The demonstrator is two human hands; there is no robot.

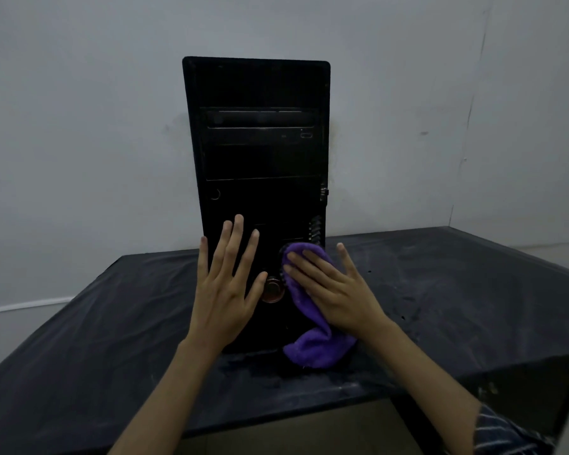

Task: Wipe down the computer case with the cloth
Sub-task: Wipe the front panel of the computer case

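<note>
Right now the computer case (260, 152) stands upright on the table (473, 290), front panel facing the camera, back close to the wall (79, 126). Left hand (227, 284) lies flat on the lower front panel, fingers straight and spread, bracing it. Right hand (332, 290) presses the purple cloth (312, 349) against the lower right of the panel with straight fingers; the cloth's tail hangs down to the table edge of the case.

Risks, as I judge them: the round button (271, 290) sits between the hands, just beside the cloth, so a sideways wipe could press it. Cloth pile could snag on the ports and ridges (315, 229) along the right edge. The case is tall and narrow, so a hard push high up could rock it into the wall if the left hand lifts. Upper panel and drive bay (260, 126) look not yet reached.
</note>
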